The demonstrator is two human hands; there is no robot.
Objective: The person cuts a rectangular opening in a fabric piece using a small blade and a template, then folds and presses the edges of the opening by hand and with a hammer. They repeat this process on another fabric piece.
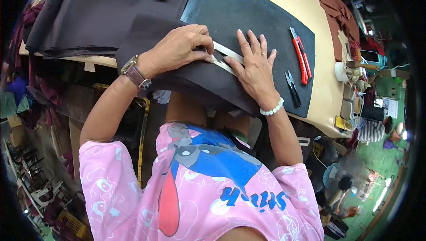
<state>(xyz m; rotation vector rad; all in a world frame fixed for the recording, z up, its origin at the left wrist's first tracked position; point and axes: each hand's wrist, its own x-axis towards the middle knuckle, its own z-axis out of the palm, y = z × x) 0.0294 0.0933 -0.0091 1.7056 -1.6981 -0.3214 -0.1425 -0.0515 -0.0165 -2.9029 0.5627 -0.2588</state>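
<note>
Metal ruler (pixel 227 52) lay flat on a fold of dark brown cloth (pixel 146 27), near the edge of the table (pixel 326 92) closest to the person. Its long side ran on a slant, from the left hand (pixel 175 50) down and across to the right hand (pixel 255 70). Both hands touched it, so neither had to reach.

The left hand sat at the ruler's left end. Its grip was bunched, with the fingers curled in and the tips pushed down by the thumb. I could not tell if they pinched something small or only pressed. A watch (pixel 135 75) was on that wrist, and the wrist was bent.

The right hand lay flat with the palm down. Its grip was open, with the fingers spread and pointing away from the body. The thumb and first finger rested on the ruler, and the rest rested on the cloth. A white bead bracelet (pixel 271 109) was on that wrist.

Under the cloth was a dark cutting mat (pixel 248 14). To the right of the right hand, well apart from it, lay a red knife (pixel 301 59) and small black snips (pixel 293 89).
</note>
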